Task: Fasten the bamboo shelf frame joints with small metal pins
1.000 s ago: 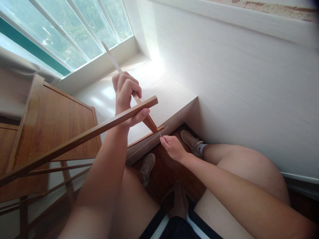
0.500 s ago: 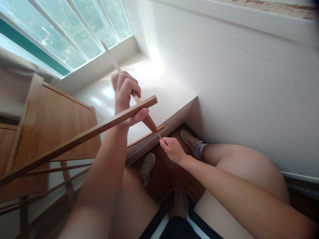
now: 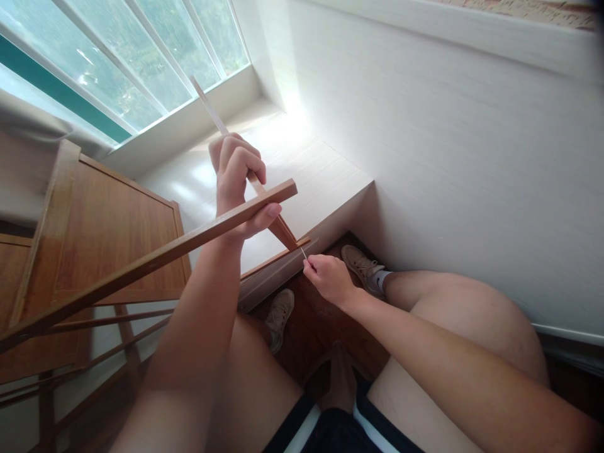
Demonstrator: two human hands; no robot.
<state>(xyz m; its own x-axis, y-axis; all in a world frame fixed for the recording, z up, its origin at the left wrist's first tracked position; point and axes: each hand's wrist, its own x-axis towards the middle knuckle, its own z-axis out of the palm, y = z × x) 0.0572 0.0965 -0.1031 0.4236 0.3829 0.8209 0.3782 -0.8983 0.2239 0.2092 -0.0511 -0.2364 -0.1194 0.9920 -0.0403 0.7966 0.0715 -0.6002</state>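
Observation:
My left hand (image 3: pixel 240 179) is wrapped round a wooden frame of joined bars. One long bar (image 3: pixel 202 238) of it runs down to the lower left, with my thumb beneath it. A crossing slat (image 3: pixel 210 108) passes through my fist, its upper end towards the window and its lower end at a corner (image 3: pixel 293 244). Below that corner my right hand (image 3: pixel 330 278) is closed, pinching a thin metal rod (image 3: pixel 302 253). The rod's tip meets the corner of the frame. Its other end is hidden in my fingers, so I cannot tell the tool's kind.
A pale ledge (image 3: pixel 325 170) lies behind the frame, under a barred window (image 3: pixel 141 50). A white wall (image 3: pixel 448 157) rises at the right. Wooden panelled furniture (image 3: pixel 113 226) stands at the left. My shoes (image 3: pixel 280 314) rest on the dark wooden floor (image 3: pixel 316 327).
My right hand has shifted slightly upward, bringing the rod's tip up against the frame's corner. The left hand and the wooden frame have hardly moved.

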